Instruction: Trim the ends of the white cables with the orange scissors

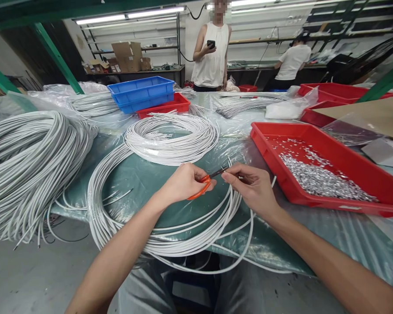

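orange-handled scissors [203, 185] are clasped in the left hand [183, 183], fingers curled closed around the handle loops, with the dark blades pointing away from the grip toward the right hand [253, 187]. a thin white cable end [274, 181] is pinched between the right hand's thumb and fingertips just beyond the blade tips; whether the blades touch it cannot be told. directly under both hands a loose coil of white cable [170, 235] is spread over the plastic-covered green table [134, 174], its loops hanging past the near edge. beyond the grip a second, tighter white coil [172, 139] is laid flat. well to the left of the grip a large heap of grey-white cable [29, 161] is piled. just to the right of the right hand a red tray [268, 144] is set, filled with small silvery metal pieces [317, 176]. farther off, a blue tray [142, 92] is stacked by another red one, and a person [212, 48] with a phone is seen standing behind the table.
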A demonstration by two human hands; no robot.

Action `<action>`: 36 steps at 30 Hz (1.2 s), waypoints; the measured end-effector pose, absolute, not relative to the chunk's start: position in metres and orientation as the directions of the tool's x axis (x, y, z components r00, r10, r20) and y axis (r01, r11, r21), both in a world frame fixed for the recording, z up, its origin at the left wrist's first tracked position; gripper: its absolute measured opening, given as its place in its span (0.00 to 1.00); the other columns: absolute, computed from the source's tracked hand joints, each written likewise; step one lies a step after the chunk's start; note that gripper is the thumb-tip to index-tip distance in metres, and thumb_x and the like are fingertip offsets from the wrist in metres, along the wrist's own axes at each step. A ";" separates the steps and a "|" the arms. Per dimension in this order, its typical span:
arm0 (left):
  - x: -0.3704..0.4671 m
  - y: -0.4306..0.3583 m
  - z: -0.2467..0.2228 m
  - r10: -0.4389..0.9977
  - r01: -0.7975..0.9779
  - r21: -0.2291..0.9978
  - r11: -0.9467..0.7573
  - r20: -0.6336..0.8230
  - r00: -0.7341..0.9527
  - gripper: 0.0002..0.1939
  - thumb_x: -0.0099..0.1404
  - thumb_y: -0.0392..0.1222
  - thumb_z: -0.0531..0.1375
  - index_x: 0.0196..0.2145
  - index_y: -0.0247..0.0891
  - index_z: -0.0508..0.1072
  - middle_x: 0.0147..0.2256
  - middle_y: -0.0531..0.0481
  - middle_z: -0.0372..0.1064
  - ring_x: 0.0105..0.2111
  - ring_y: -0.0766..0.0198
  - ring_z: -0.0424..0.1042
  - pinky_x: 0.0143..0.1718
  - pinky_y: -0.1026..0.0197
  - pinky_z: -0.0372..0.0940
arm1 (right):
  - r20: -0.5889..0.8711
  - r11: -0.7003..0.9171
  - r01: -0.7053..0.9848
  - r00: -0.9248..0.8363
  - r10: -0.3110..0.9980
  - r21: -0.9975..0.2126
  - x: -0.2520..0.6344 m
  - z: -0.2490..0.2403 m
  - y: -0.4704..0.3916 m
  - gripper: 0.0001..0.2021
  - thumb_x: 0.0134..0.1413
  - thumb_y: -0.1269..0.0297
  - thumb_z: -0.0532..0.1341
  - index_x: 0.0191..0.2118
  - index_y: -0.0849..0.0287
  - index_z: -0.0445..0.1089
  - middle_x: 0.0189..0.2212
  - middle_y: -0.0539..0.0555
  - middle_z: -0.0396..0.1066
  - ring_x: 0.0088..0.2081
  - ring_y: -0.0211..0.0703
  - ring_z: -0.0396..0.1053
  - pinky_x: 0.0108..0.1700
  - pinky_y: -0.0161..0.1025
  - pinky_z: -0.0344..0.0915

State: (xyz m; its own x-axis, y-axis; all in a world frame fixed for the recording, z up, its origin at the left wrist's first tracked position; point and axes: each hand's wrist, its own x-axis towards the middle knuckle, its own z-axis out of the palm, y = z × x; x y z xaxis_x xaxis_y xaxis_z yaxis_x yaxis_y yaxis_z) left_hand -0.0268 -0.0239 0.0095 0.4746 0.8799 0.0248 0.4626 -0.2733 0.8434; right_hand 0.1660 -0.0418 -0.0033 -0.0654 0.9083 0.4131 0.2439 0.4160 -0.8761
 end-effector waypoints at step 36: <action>-0.032 -0.024 0.010 0.853 0.446 0.840 -0.309 0.037 0.521 0.18 0.57 0.50 0.60 0.20 0.34 0.65 0.20 0.54 0.58 0.21 0.72 0.51 0.23 0.64 0.46 | 0.323 0.352 0.185 -0.170 0.931 -0.917 0.167 0.004 -0.044 0.13 0.51 0.57 0.68 0.23 0.60 0.70 0.19 0.48 0.62 0.21 0.33 0.54 0.21 0.34 0.51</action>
State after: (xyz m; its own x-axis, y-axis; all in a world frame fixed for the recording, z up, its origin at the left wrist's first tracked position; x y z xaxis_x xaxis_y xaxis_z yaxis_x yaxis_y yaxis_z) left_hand -0.0318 -0.0239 0.0101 0.5212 0.8526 0.0372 0.4462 -0.3095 0.8397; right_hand 0.1666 -0.0445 0.0040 -0.1698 0.9309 0.3234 0.1854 0.3524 -0.9173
